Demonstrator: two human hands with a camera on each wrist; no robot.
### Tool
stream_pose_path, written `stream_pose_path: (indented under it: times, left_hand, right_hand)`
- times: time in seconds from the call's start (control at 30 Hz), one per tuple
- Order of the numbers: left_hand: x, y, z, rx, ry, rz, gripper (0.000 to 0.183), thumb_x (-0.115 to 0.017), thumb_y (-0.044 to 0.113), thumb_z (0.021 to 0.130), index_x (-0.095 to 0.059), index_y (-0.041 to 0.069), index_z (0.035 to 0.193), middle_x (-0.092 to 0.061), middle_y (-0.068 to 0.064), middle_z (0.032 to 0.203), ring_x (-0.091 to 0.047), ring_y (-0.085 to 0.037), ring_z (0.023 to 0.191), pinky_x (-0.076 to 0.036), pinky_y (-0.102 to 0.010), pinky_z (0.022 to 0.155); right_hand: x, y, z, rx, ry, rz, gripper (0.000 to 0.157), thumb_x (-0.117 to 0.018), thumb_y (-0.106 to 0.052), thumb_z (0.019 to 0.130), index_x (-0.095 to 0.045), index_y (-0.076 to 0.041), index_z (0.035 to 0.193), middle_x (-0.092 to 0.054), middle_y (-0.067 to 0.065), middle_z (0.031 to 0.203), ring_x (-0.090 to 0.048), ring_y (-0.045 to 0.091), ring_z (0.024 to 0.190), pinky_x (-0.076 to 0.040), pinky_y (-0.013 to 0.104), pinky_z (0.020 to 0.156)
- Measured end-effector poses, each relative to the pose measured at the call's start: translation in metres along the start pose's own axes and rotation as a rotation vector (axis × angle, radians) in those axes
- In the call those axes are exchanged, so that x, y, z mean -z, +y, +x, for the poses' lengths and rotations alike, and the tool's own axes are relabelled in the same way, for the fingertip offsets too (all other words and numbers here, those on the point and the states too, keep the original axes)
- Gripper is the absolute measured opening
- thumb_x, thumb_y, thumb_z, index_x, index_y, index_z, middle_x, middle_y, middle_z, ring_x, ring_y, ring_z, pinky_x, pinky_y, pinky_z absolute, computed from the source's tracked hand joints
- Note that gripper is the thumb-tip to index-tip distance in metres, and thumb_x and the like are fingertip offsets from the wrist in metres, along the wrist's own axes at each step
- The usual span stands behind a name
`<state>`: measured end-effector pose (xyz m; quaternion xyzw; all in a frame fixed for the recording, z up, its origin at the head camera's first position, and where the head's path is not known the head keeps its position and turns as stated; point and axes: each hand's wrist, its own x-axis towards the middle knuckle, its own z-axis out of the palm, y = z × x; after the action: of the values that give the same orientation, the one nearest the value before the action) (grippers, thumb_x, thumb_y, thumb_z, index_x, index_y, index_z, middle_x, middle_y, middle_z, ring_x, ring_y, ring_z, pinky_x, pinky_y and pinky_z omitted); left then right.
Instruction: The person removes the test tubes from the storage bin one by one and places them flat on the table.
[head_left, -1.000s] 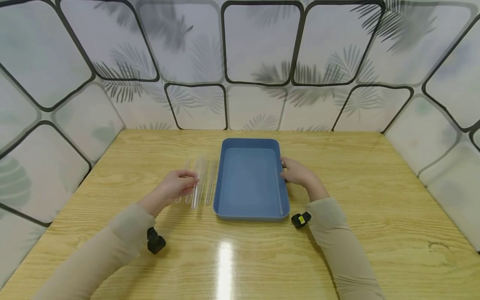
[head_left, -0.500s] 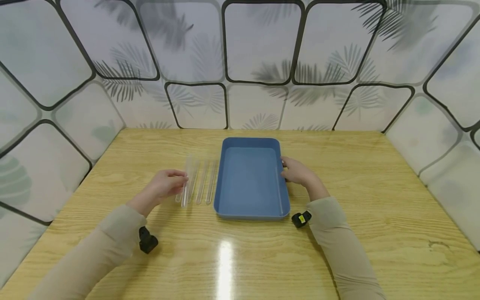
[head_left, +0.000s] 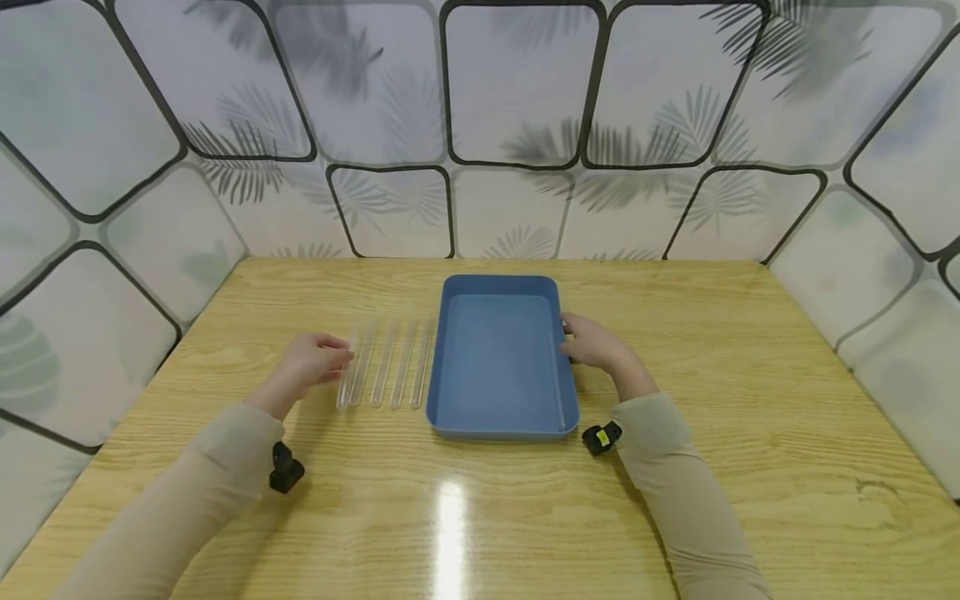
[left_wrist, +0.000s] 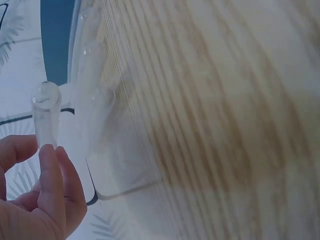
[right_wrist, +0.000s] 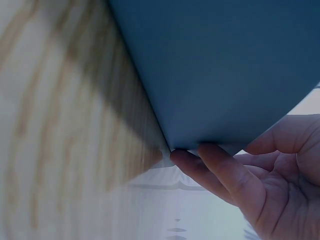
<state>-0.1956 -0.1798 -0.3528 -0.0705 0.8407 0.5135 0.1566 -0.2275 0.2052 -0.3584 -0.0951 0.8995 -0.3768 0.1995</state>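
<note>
My left hand (head_left: 309, 363) pinches a clear test tube (left_wrist: 46, 115) between thumb and fingertips, at the left end of a row. In the left wrist view the tube's rounded end points up out of the fingers. Several more clear test tubes (head_left: 384, 367) lie side by side on the table, left of a blue rectangular tray (head_left: 501, 285). On the tray's other side, my right hand (head_left: 597, 342) touches the outer wall. Seen from the right wrist, its fingertips (right_wrist: 212, 152) rest low against the blue wall, fingers slightly bent.
A pale wood-grain table (head_left: 517, 517) spreads under everything, with a bright light reflection near the front. Patterned wall covering (head_left: 517, 208) stands behind the table and at both sides. Small black wrist cameras (head_left: 286, 468) hang at the sleeves.
My left hand has carried the test tube leftward across the row to its left end, leaving the other tubes behind it in plain view. The tray and my right hand have kept their places.
</note>
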Motion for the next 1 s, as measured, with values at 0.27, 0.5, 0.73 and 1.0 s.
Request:
stream_pose_path:
  times: [0.27, 0.5, 0.73, 1.0]
  left_hand:
    - [0.008, -0.001, 0.005, 0.003, 0.038, 0.099, 0.038, -0.05, 0.011, 0.089, -0.043, -0.013, 0.117, -0.05, -0.019, 0.104, -0.054, -0.023, 0.089, -0.049, -0.032, 0.078]
    - [0.009, -0.002, 0.011, -0.003, 0.055, 0.143, 0.036, -0.05, 0.008, 0.087, -0.046, -0.014, 0.114, -0.05, -0.021, 0.104, -0.055, -0.024, 0.085, -0.05, -0.031, 0.075]
    - [0.01, -0.002, 0.018, -0.008, 0.079, 0.23, 0.031, -0.052, 0.006, 0.085, -0.05, -0.015, 0.108, -0.053, -0.019, 0.094, -0.055, -0.018, 0.074, -0.051, -0.026, 0.066]
    - [0.01, -0.005, 0.025, -0.004, 0.069, 0.329, 0.031, -0.053, 0.006, 0.084, -0.052, -0.014, 0.107, -0.058, -0.01, 0.074, -0.053, -0.012, 0.06, -0.047, -0.025, 0.057]
  right_hand:
    - [0.0, 0.0, 0.0, -0.002, -0.004, 0.008, 0.06, -0.035, 0.004, 0.086, -0.007, 0.006, 0.139, -0.023, 0.029, 0.137, -0.033, 0.037, 0.121, -0.046, 0.04, 0.083]
    - [0.0, 0.0, 0.001, -0.013, -0.002, -0.003, 0.059, -0.035, 0.004, 0.087, -0.007, 0.006, 0.139, -0.023, 0.028, 0.137, -0.032, 0.037, 0.121, -0.046, 0.04, 0.083]
    - [-0.001, -0.001, 0.0, -0.017, -0.005, -0.015, 0.059, -0.036, 0.003, 0.087, -0.007, 0.006, 0.139, -0.022, 0.028, 0.138, -0.03, 0.037, 0.123, -0.045, 0.04, 0.083]
    - [0.0, 0.001, 0.0, -0.009, 0.003, -0.014, 0.058, -0.035, 0.002, 0.088, -0.008, 0.005, 0.139, -0.023, 0.027, 0.138, -0.03, 0.037, 0.123, -0.045, 0.04, 0.084]
